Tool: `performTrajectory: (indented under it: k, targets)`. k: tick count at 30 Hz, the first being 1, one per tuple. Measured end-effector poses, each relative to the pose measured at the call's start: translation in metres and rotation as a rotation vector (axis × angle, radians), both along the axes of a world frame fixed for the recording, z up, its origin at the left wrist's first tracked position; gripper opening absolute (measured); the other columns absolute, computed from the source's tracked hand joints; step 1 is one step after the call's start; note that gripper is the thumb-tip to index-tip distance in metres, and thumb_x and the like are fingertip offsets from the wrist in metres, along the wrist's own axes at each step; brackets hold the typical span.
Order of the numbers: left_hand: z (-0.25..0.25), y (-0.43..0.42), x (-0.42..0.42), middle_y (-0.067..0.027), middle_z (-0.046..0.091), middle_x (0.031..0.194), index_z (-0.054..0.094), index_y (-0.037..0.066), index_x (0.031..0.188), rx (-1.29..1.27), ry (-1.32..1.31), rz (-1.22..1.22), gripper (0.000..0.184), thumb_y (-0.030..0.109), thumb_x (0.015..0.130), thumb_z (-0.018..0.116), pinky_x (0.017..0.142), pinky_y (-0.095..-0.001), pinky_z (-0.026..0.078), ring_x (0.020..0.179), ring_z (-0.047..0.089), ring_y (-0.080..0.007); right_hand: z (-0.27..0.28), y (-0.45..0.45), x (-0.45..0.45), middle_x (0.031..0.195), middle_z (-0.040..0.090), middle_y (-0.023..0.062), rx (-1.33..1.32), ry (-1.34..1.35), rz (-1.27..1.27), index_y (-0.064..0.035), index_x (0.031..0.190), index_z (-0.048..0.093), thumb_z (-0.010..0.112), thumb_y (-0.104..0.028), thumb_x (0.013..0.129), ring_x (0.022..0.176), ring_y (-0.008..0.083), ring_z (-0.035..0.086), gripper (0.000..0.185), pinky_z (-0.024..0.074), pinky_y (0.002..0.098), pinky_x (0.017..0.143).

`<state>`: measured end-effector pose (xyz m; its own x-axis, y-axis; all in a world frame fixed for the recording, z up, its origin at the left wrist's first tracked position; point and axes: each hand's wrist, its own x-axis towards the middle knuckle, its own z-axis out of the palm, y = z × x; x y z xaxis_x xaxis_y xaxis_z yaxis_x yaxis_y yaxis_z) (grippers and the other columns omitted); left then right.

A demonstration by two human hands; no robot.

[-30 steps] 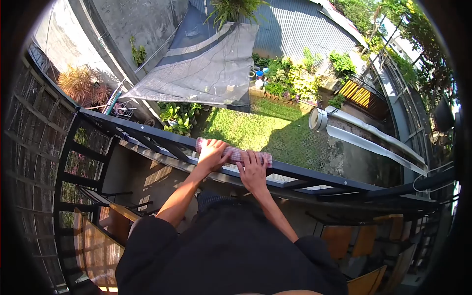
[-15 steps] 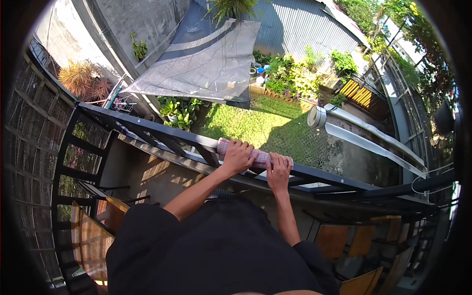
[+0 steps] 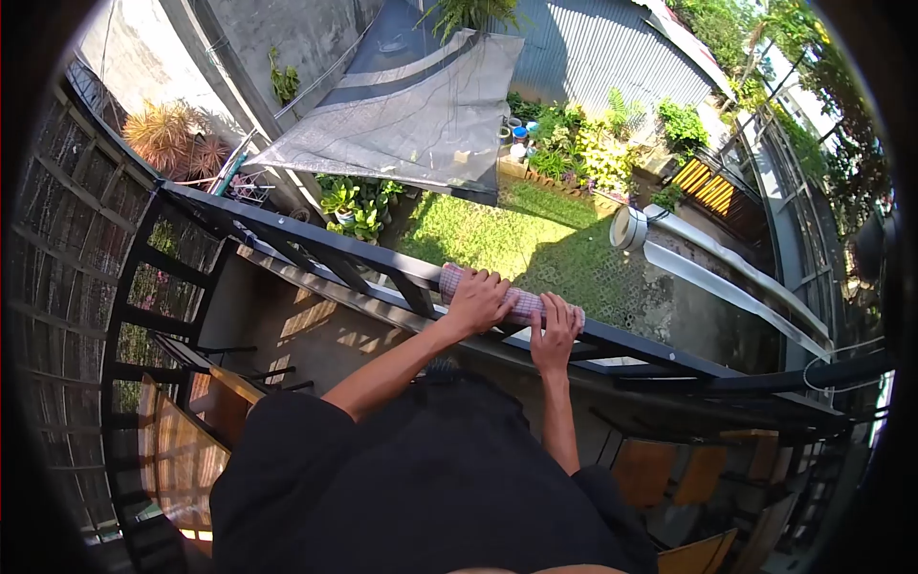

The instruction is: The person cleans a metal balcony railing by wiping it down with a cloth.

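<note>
A red-and-white checked cloth [image 3: 525, 305] is draped over the dark metal railing [image 3: 382, 256] at the middle of the view. My left hand [image 3: 478, 302] lies over the cloth's left part, its fingers curled across the rail top. Closer to the cloth's right end, my right hand [image 3: 556, 335] grips it in the same way, thumb on the near side. A short stretch of cloth shows between the two hands. The underside of the cloth and the fingertips' far side are hidden.
Below the railing lies a garden with grass [image 3: 469, 234] and potted plants. A grey shade net [image 3: 411, 124] hangs beyond it, and a white roll [image 3: 628, 229] with long strips lies to the right. Wooden chairs [image 3: 643, 471] stand on the near side.
The view has shifted slightly, so the railing and garden sit a little farther right. Both hands keep their grip on the cloth; any slide along the rail is too small to be sure of.
</note>
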<state>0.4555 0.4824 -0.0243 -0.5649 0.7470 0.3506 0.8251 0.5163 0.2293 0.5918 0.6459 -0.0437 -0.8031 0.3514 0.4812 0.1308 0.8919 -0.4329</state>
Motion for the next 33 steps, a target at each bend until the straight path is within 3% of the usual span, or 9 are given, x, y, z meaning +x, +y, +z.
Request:
performTrajectory:
  k: [9,18,24,33]
  targets:
    - [-0.004,0.001,0.001,-0.0108,0.071,0.096,0.070,0.009,0.100,0.012,-0.001,0.012,0.040,0.045,0.108,0.055,0.095,-0.0482,0.045,0.097,0.067,-0.0290,0.001,0.006,-0.002,0.124,0.073,0.0096,-0.017,-0.008,-0.006,-0.0084,0.125,0.072,0.067,-0.026,0.102,0.128,0.0292,0.061,0.030,0.0296,0.0512,0.125]
    - [-0.009,0.012,0.003,-0.0096,0.072,0.093,0.072,0.010,0.099,0.027,0.063,-0.006,0.038,0.047,0.103,0.063,0.089,-0.0467,0.046,0.093,0.068,-0.0274,-0.004,0.012,0.000,0.120,0.074,0.0104,-0.036,0.044,-0.057,-0.0079,0.118,0.073,0.069,-0.024,0.099,0.123,0.0299,0.064,0.025,0.0303,0.0518,0.123]
    - [0.002,0.010,0.005,-0.0091,0.073,0.100,0.073,0.010,0.107,-0.050,0.023,-0.018,0.037,0.044,0.106,0.057,0.091,-0.0444,0.043,0.098,0.066,-0.0263,-0.008,0.014,-0.001,0.119,0.075,0.0106,-0.017,0.065,-0.061,-0.0087,0.119,0.074,0.070,-0.025,0.098,0.121,0.0305,0.065,0.026,0.0309,0.0521,0.123]
    - [0.002,0.011,0.007,-0.0085,0.072,0.099,0.073,0.010,0.105,-0.056,0.029,-0.010,0.037,0.044,0.106,0.058,0.090,-0.0446,0.044,0.097,0.066,-0.0257,-0.009,0.014,0.000,0.119,0.074,0.0092,-0.017,0.073,-0.071,-0.0109,0.118,0.074,0.070,-0.025,0.098,0.118,0.0299,0.065,0.024,0.0322,0.0521,0.121]
